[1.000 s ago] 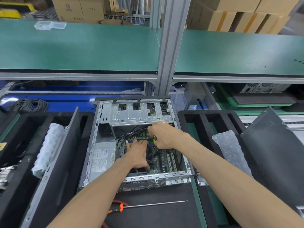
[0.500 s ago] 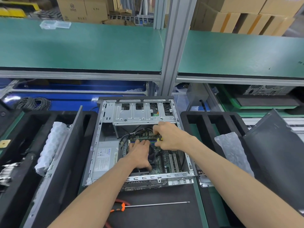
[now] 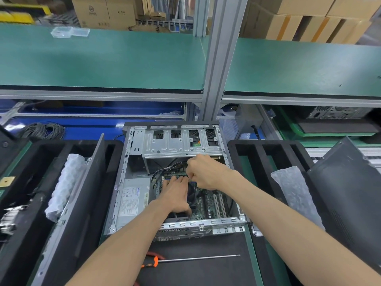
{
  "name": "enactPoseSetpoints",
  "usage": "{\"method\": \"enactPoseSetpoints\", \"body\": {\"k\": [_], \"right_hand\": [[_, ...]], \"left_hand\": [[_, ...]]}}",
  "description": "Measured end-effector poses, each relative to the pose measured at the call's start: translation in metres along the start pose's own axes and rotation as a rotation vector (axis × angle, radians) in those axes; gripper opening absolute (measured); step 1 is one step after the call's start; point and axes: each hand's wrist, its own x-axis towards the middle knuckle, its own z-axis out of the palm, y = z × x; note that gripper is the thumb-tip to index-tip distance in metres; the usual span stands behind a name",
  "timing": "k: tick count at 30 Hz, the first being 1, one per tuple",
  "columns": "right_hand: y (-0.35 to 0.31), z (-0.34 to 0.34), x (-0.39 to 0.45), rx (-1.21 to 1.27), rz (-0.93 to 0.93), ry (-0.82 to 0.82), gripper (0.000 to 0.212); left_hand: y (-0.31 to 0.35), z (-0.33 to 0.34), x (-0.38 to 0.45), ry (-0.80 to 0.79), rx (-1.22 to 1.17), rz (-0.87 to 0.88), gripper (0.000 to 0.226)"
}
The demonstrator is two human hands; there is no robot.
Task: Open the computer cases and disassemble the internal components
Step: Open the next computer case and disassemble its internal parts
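1. the computer case (image 3: 121, 188) lies on its side in front of us with the side panel off, between two black foam trays (image 3: 257, 153). the motherboard (image 3: 208, 203) shows at the bottom, the power supply (image 3: 132, 201) sits at the left, and the drive cage (image 3: 177, 145) spans the far end.
2. our left hand (image 3: 177, 193) rests flat, fingers straight, over the cooler area with its fingertips at the blue memory slots; it grips nothing.
3. our right hand (image 3: 206, 172) is curled into a fist just under the drive cage, above the board's far edge. it seems to be pinching something small, a cable or a tool handle, but we cannot tell what from here.
4. risk: pulling at an angle in the black cables (image 3: 165, 170) could tear a connector or bend pins, since a latch may not be released.
5. risk: the left palm bearing down on the cooler could flex the board.
6. risk: the sheet-metal edges of the cage sit close to the right knuckles and a sudden release could drive them into the metal.
7. the long screwdriver (image 3: 191, 259) lies on the mat near us, clear of both hands, and could roll if the case gets shoved.
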Motion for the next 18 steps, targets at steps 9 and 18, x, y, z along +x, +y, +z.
{"method": "enactPoseSetpoints", "body": {"k": [9,18], "right_hand": [[0.0045,0.0085,-0.0078,-0.004,0.113,0.073,0.013],[0.0029,0.0036,-0.01,0.084,0.17,0.021,0.018]], "left_hand": [[0.0016,-0.0026,-0.0004,0.008,0.01,0.009,0.111],[-0.0009,-0.0004,0.0015,0.034,0.015,0.027,0.1]]}}
